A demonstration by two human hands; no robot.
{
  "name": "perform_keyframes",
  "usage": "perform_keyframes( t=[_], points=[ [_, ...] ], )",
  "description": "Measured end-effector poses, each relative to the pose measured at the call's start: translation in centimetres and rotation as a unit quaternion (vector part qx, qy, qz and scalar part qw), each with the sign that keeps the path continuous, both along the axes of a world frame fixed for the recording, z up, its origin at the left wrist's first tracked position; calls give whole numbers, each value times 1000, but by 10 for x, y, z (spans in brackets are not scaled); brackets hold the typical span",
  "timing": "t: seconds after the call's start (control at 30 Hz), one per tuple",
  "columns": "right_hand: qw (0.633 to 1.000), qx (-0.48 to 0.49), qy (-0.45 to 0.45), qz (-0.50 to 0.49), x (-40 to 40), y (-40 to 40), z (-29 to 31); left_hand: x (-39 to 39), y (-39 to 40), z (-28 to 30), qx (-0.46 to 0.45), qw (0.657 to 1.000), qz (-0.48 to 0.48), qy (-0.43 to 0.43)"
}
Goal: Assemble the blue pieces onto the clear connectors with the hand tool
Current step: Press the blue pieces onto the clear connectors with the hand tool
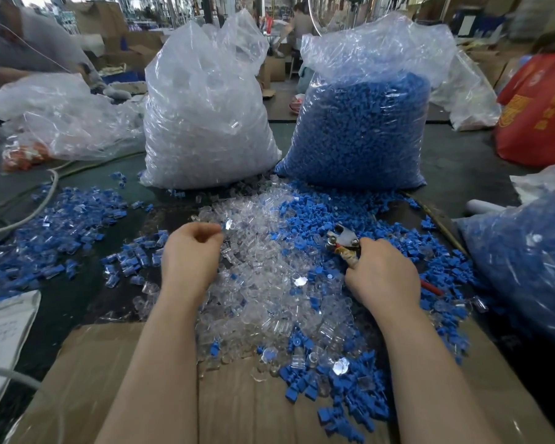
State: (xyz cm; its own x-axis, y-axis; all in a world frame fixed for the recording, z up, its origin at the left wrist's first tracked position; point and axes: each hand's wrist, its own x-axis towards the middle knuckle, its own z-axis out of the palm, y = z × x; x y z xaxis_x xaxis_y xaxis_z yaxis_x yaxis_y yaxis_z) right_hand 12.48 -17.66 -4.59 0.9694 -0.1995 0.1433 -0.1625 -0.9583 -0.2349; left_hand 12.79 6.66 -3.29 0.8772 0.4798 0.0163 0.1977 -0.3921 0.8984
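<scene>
While the left hand [191, 251] reaches into the heap of clear connectors [257, 283] in the middle of the worktop [462, 174], its fingers curl in and its grip pinches one clear connector [228, 224] at the fingertips. The right hand [383, 277] has its grip wrapped tight round the handles of the hand tool [343, 240]. The metal head of the tool points up and away, over the spot where the clear heap meets the blue pieces [327, 216]. More blue pieces lie loose on the right side and near the front on a sheet of cardboard [116, 363]. A spread of joined blue and clear parts [58, 222] lies on the left. At the back stand two big plastic bags, one full of clear parts [205, 116] and one full of blue parts [359, 123]. Another bag of blue parts [526, 257] sits at the right edge.
</scene>
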Motion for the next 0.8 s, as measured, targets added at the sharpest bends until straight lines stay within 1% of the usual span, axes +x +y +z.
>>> perform_keyframes(
  t=[0.03, 0.07, 0.1, 0.13, 0.23, 0.37, 0.5, 0.63, 0.7, 0.73, 0.8],
  points=[
    [1000, -4, 0, -2, 0, 0, 0, -1, -1, -3, 90, 995, -18, 35],
    [1000, -7, 2, -3, 1, 0, 0, -1, -1, -5, 159, 984, -30, 70],
    [1000, -8, 7, -4, 1, 0, -1, -2, -1, -7, 202, 974, -40, 95],
    [1000, -8, 13, -4, 1, 0, -1, -1, -1, -8, 218, 969, -45, 105],
    [1000, -3, 25, -8, 1, 1, 1, -3, -1, -5, 202, 974, -36, 99],
    [1000, 13, 24, -9, 0, 1, 2, -3, -1, -3, 203, 973, -32, 107],
    [999, 48, -19, 10, 0, 1, 0, -2, -1, -3, 227, 967, -39, 112],
    [990, 118, -77, 4, 1, 2, -1, -2, -3, -6, 246, 964, -45, 92],
    [980, 168, -109, 15, 2, 1, -1, -2, -6, -3, 213, 975, -44, 51],
    [974, 190, -120, 20, 3, 1, -1, -2, -8, 0, 174, 983, -47, 23],
    [968, 215, -130, 24, 5, 2, 1, -3, -15, 7, 55, 996, -65, -33]
  ],
)
